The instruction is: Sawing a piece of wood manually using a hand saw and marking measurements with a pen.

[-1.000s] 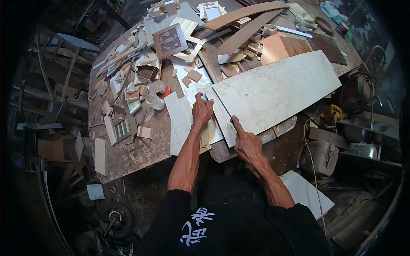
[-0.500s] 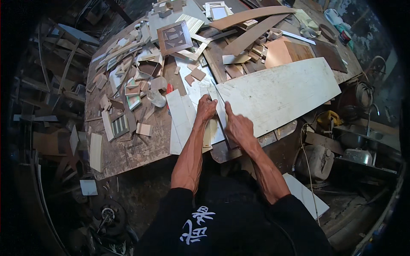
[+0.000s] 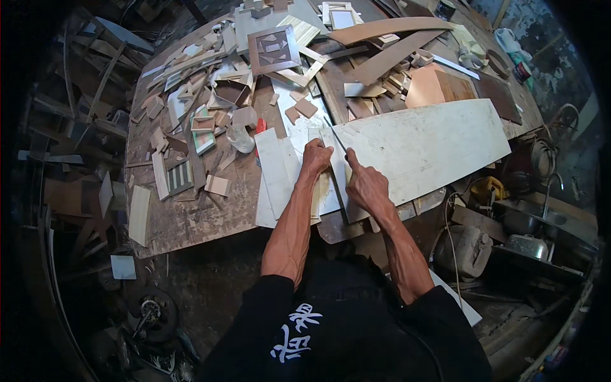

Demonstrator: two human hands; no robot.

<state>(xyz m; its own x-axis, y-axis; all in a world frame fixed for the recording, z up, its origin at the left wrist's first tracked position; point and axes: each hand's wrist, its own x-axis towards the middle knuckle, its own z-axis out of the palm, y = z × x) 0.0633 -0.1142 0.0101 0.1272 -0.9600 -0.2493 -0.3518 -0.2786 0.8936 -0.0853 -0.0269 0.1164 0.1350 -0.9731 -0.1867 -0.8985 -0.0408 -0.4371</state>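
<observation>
My left hand [image 3: 316,159] is closed on the edge of a narrow pale board [image 3: 338,184], beside other white strips [image 3: 270,172] at the bench's front. My right hand [image 3: 368,188] is closed round the handle of a long thin dark tool [image 3: 337,137], possibly a file or blade, with its index finger stretched along it. The tool lies diagonally at the left end of a large off-white, curved-edged panel [image 3: 433,146]. The handle is mostly hidden by my fingers.
Wood offcuts, small boxes and framed pieces [image 3: 273,51] crowd the workbench [image 3: 191,226]. Two curved brown strips [image 3: 394,57] lie at the back. To the right are a steel sink [image 3: 541,216], a plastic jerrycan [image 3: 464,248] and hanging cords. Stacked scrap boards [image 3: 89,114] stand at the left.
My right hand and the thin tool have moved forward along the panel's end. My left hand stays closed at the narrow board's edge. The whole view has shifted slightly.
</observation>
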